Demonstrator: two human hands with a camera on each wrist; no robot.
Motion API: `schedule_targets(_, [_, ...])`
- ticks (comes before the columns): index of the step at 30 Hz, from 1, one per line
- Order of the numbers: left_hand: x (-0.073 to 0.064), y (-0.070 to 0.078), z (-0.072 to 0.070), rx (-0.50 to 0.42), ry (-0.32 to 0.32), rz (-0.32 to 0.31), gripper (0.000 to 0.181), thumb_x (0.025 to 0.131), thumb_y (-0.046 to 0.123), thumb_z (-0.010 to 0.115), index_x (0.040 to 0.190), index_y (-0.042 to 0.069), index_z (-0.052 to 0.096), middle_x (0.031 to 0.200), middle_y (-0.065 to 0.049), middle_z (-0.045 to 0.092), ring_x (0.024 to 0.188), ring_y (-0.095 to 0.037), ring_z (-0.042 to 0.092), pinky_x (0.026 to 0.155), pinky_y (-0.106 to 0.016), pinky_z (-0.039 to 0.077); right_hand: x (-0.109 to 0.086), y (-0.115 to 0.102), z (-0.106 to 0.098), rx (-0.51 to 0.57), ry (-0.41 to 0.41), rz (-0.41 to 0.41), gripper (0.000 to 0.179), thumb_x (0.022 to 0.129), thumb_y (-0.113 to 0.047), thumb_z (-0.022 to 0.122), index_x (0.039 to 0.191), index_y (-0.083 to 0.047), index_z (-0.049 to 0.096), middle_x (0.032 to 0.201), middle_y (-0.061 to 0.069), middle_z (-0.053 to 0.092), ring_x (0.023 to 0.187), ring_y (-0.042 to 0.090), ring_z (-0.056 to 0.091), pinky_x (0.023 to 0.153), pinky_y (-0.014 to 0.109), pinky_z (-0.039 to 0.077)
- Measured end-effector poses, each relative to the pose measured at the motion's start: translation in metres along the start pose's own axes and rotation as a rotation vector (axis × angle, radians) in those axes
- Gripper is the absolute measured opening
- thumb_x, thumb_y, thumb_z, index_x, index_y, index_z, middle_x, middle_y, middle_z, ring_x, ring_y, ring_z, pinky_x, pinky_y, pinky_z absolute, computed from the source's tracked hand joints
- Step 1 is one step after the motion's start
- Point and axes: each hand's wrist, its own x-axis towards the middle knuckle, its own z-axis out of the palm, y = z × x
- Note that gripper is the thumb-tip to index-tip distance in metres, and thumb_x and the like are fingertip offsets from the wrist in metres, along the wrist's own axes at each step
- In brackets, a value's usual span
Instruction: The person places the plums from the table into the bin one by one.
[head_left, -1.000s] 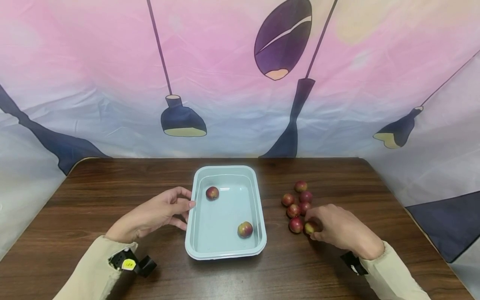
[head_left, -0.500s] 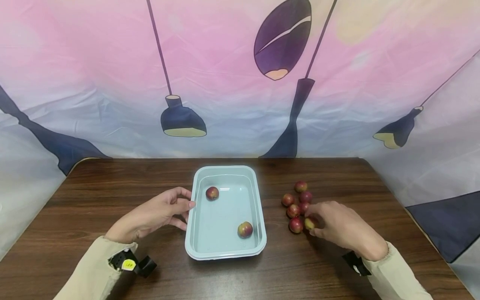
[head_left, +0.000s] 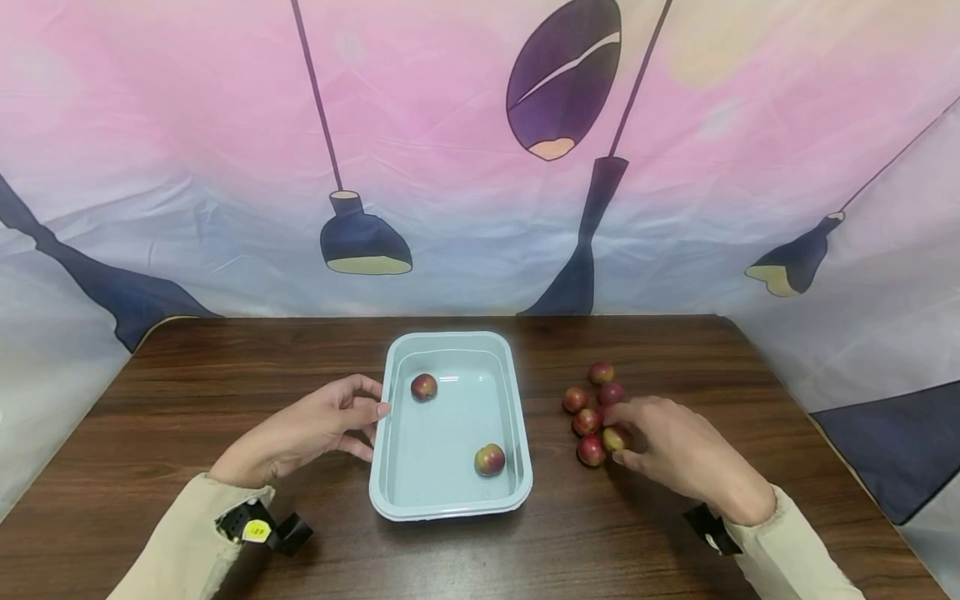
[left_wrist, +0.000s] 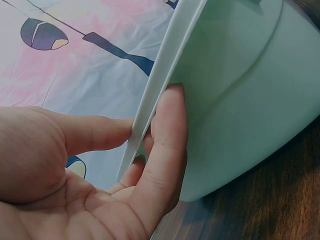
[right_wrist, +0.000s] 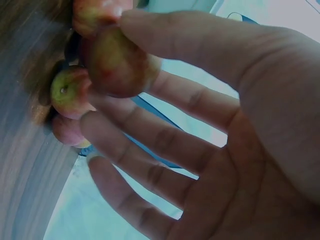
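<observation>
At the left side of a pale blue-green plastic tray (head_left: 450,492), my left hand (head_left: 315,425) pinches the rim, thumb on top and fingers beneath, as the left wrist view shows on the tray wall (left_wrist: 240,100). Two red-and-yellow plums (head_left: 490,459) lie inside, apart from each other. To the right of the tray, my right hand (head_left: 678,450) has thumb and forefinger on a yellowish-red plum (head_left: 616,439). The right wrist view has that plum (right_wrist: 117,62) between thumb and fingertips; the other fingers of the hand (right_wrist: 215,150) extend past it.
Several more plums (head_left: 587,422) cluster on the dark wooden table (head_left: 225,358), directly left of and behind the right hand. A printed cloth (head_left: 450,167) hangs behind the table. Black wrist straps (head_left: 262,523) sit over both sleeves.
My right hand has shifted slightly left and away from me, and the plum at its fingertips has moved left, closer to the cluster. The left hand and tray stay in place.
</observation>
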Motion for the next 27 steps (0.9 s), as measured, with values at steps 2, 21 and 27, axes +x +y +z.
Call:
schedule_targets(2, [0.0001,0.0001,0.0003,0.000,0.001,-0.002,0.052,0.106,0.018,0.055,0.138,-0.014,0.030,0.101,-0.011,0.069,0.086,-0.019,0.069,0.078,-0.037,0.066,0.0004,-0.0004,0.0004,0.006,0.013,0.006,0.027,0.080,-0.018,0.086,0.088,-0.028,0.062,0.077,-0.012,0.056,0.073,0.009,0.049,0.061,0.028,0.041])
schedule_targets(21, [0.0005,0.0004,0.0009,-0.002,0.009,-0.008,0.052,0.105,0.018,0.055,0.138,-0.014,0.031,0.101,-0.011,0.069,0.086,-0.019,0.069,0.078,-0.036,0.066,0.0015,-0.0050,0.0042,-0.031,0.096,-0.074,0.032,0.079,-0.023,0.088,0.103,-0.027,0.068,0.097,-0.011,0.068,0.090,0.011,0.065,0.074,0.037,0.057])
schedule_targets(27, [0.0008,-0.0002,0.0011,-0.006,0.006,-0.010,0.052,0.105,0.018,0.056,0.138,-0.014,0.031,0.102,-0.012,0.069,0.087,-0.019,0.069,0.079,-0.037,0.066,0.0018,-0.0078,0.0074,-0.053,0.105,-0.082,0.033,0.080,-0.023,0.088,0.106,-0.029,0.069,0.103,-0.008,0.069,0.095,0.013,0.066,0.077,0.038,0.057])
